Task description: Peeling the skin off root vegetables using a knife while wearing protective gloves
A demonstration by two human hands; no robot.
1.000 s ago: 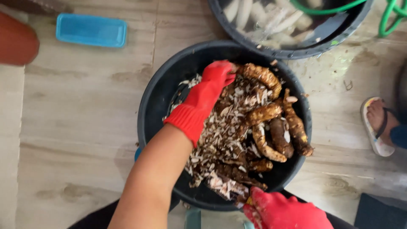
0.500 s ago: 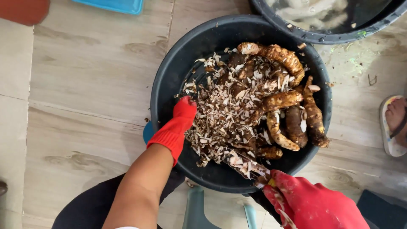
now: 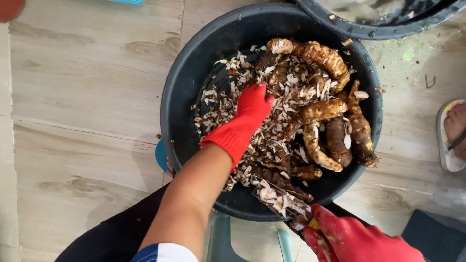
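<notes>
The right hand [image 3: 357,237], in a red glove, is closed around the handle of a knife [image 3: 281,201], whose blade is caked with pale peelings and pokes over the near rim of the black tub [image 3: 194,73]. The left hand [image 3: 245,116], also gloved in red, reaches from a bare forearm down into the tub's middle, fingers pressed into the heap of peelings [image 3: 272,111]; whether it grips anything there I cannot tell, as the fingertips seem buried. Knobbly brown roots [image 3: 335,114] lie piled toward the tub's far and right side, skins mostly on, flecked with white shavings. Beyond the tub's right edge, a sandalled foot [image 3: 454,136] rests on the wooden floor [image 3: 82,97].
</notes>
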